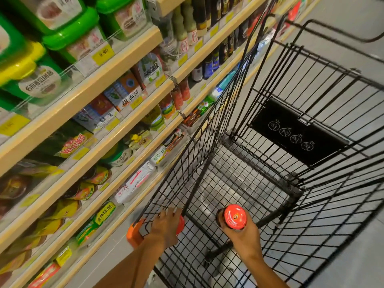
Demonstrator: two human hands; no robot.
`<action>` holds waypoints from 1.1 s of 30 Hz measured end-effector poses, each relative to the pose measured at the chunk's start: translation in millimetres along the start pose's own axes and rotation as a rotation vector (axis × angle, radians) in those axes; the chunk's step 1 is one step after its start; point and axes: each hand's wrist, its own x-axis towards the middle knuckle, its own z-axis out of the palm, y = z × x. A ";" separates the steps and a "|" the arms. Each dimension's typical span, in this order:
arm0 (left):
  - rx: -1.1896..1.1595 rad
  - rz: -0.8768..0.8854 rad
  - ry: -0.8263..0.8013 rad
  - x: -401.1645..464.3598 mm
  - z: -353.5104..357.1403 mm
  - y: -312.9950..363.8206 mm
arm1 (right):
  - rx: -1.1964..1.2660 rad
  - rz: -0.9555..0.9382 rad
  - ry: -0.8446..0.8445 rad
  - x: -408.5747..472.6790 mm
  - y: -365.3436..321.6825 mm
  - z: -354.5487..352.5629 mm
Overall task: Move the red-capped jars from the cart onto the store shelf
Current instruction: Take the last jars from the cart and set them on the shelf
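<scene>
Red-capped jars are held one in each hand inside the black wire shopping cart (pixel 270 142). The right hand (pixel 242 235) is wrapped around the body of a dark jar with a round red cap (pixel 234 216), held upright above the cart's mesh floor. The left hand (pixel 166 227) is cupped over a second red-capped jar (pixel 181 224) at the cart's left wall; only a sliver of its red cap shows past the fingers. An orange plastic corner bumper (pixel 134 233) on the cart sits just beside the left wrist. Wooden-edged store shelves (pixel 116 113) stocked with green tubs, packets and bottles run along the cart's left side, with yellow price tags on their edges.
</scene>
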 end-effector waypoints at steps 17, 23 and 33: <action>-0.325 0.225 0.314 -47.8 -41.6 15.4 | -0.190 -0.183 0.052 -44.9 -57.4 -28.6; -0.467 0.300 0.446 -132.0 -131.5 4.7 | -0.235 -0.282 0.121 -84.2 -138.3 -46.0; -0.660 0.333 0.938 -291.0 -222.0 -65.8 | -0.186 -0.555 0.109 -187.8 -297.1 -69.1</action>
